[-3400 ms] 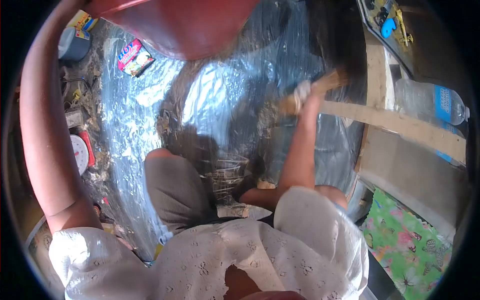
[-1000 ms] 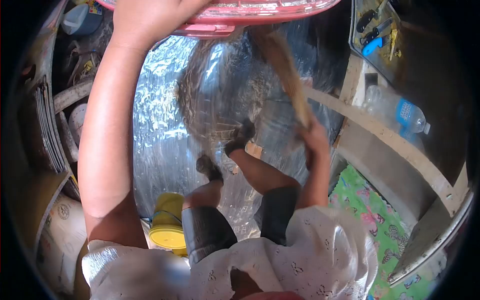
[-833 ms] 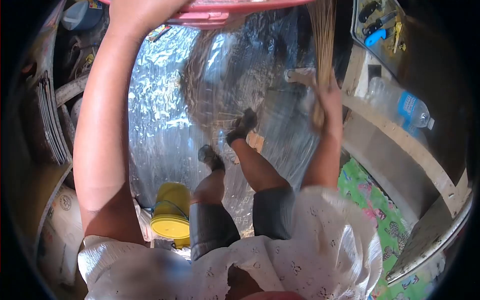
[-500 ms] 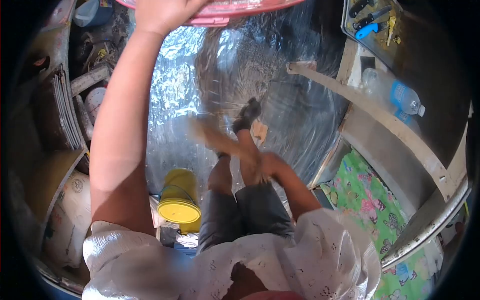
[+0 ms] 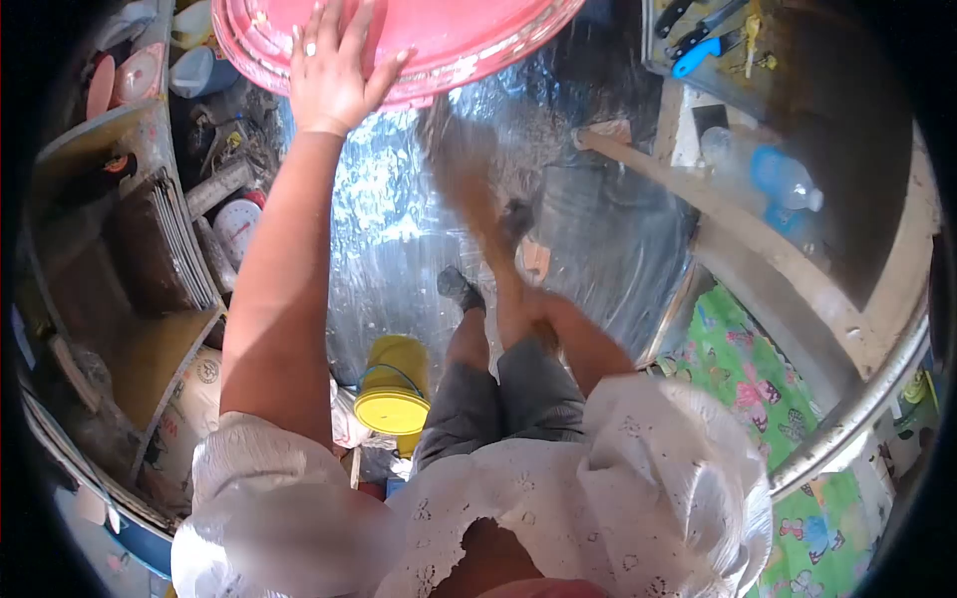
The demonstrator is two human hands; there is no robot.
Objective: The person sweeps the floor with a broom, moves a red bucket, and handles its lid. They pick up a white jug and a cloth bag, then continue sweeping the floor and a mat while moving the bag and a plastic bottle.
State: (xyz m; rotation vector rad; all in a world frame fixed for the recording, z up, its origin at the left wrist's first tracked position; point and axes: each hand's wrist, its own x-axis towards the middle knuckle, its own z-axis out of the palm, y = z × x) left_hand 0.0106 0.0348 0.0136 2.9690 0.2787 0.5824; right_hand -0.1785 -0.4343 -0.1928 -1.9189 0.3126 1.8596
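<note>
My left hand [image 5: 339,75] lies flat on a round pink top with a scuffed rim [image 5: 469,65], at the upper edge of the view. Its fingers are spread, and a ring shows on one. Low in the middle, my right hand [image 5: 538,321] is closed round the handle end of what looks like a short hand broom [image 5: 477,194]. Motion smears the broom, and its wide, dark end is over the shiny, foil-like floor sheet [image 5: 384,254]. The grip itself is partly blurred.
A yellow bucket [image 5: 392,409] stands beside my legs. Shelves with a dial scale [image 5: 237,227] are at left. Knives, including a blue-handled one [image 5: 698,57], and a plastic bottle [image 5: 788,179] lie at right. A curved wooden strip [image 5: 738,214] crosses there above butterfly-patterned green cloth [image 5: 743,374].
The broom has swung from pointing left to pointing up and away. More of the pink top and my left hand shows, as the view has shifted.
</note>
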